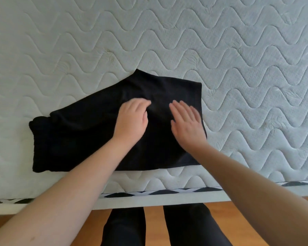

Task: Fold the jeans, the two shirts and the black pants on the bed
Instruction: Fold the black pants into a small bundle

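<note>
Black pants [96, 135] lie on the bed [238, 59], near edge, centre-left in my view; already doubled into a compact dark slab, the bunched cuff end out to the left, a peaked corner pointing far; I read the garment as partly folded, the flattening stage.

Left hand [132, 119] rests on the cloth near its middle, fingers loosely bent, tips pressing into the fabric, I think to pin the layers so they do not slide; whether it pinches a ridge of cloth I cannot tell, the fingertips blur against the black.

Right hand [187, 121] sits just beside it toward the right edge, fingers straight and spread, palm down on the pants; a smoothing posture, likely driving creases out to the right hem.

Jeans and the two shirts are out of view; I cannot judge their state.

Beyond the bed: wooden floor [155, 226] and my operator's dark-trousered legs [185, 228] at the near edge.

Next move probably needs one more fold across; soft fabric may slump if released unevenly.
</note>
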Tool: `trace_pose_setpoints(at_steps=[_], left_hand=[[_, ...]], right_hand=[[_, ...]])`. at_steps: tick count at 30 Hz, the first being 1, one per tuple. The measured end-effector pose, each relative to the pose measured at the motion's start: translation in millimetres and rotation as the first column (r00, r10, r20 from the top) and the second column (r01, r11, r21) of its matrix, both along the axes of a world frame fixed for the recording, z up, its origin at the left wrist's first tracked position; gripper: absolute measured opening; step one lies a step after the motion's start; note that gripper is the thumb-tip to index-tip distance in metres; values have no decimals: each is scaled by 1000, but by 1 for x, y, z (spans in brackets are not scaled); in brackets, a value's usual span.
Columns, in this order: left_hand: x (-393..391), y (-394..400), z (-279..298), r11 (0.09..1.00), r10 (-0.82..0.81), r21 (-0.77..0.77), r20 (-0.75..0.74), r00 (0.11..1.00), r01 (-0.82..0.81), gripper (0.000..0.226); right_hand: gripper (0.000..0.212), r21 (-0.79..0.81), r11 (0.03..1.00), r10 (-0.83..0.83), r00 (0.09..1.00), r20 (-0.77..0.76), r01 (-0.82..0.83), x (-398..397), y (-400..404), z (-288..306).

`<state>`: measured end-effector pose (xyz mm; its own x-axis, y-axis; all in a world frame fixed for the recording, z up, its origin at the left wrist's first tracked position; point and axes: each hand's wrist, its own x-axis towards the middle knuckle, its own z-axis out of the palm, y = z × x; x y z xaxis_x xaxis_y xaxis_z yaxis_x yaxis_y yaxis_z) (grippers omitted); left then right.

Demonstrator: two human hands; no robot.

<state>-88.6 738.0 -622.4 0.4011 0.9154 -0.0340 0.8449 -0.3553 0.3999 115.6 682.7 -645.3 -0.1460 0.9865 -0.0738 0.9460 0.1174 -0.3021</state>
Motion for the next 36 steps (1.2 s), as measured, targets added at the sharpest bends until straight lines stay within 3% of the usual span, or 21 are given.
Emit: trace_pose_setpoints(at_steps=[3, 5, 7, 11, 13, 15, 17, 19, 21, 25, 31, 36], left_hand=[[3, -53, -18, 1000, -23, -5, -35, 999, 23, 37], [1, -73, -33, 991, -96, -109, -186, 978, 77, 50], [-4, -79, -46, 978, -166, -173, -303, 939, 117, 60], [-6, -79, -49, 978, -180, -164, -342, 923, 130, 63], [-4, -80, -43, 987, -135, -132, -343, 930, 94, 61], [-2, -88, -35, 995, -92, -62, -275, 957, 78, 54], [-1, -108, -33, 986, -152, 44, -157, 976, 161, 41], [-2, -131, -34, 963, -250, 74, -130, 960, 260, 36], [-5, -148, -36, 956, -288, -2, -177, 941, 292, 44], [-5, -155, -37, 965, -261, -70, -241, 935, 251, 53], [7, -143, -31, 973, -220, -4, -295, 930, 230, 57], [4, -128, -20, 980, -151, 94, -236, 960, 177, 44]], right_hand=[[52, -126, 980, 169, 981, 91, -157, -12, -23, -14], [56, -206, 968, 178, 971, 158, -144, -4, -28, -22], [60, -239, 967, 136, 968, 210, -84, 11, -31, -26], [67, -258, 964, 2, 970, 244, 63, 34, -39, -18], [71, -277, 939, -151, 969, 194, 202, 40, -46, -9], [71, -324, 858, -394, 916, 82, 398, 42, -55, 2], [66, -405, 733, -614, 788, -48, 546, 43, -67, 10], [58, -579, 569, -771, 623, -129, 584, 43, -77, 18], [48, -723, 456, -818, 565, -110, 519, 43, -84, 26], [37, -773, 460, -783, 610, -121, 437, 49, -86, 33], [49, -737, 452, -874, 414, -255, 502, 50, -90, 33], [51, -703, 408, -880, 456, -132, 583, 51, -100, 41]])
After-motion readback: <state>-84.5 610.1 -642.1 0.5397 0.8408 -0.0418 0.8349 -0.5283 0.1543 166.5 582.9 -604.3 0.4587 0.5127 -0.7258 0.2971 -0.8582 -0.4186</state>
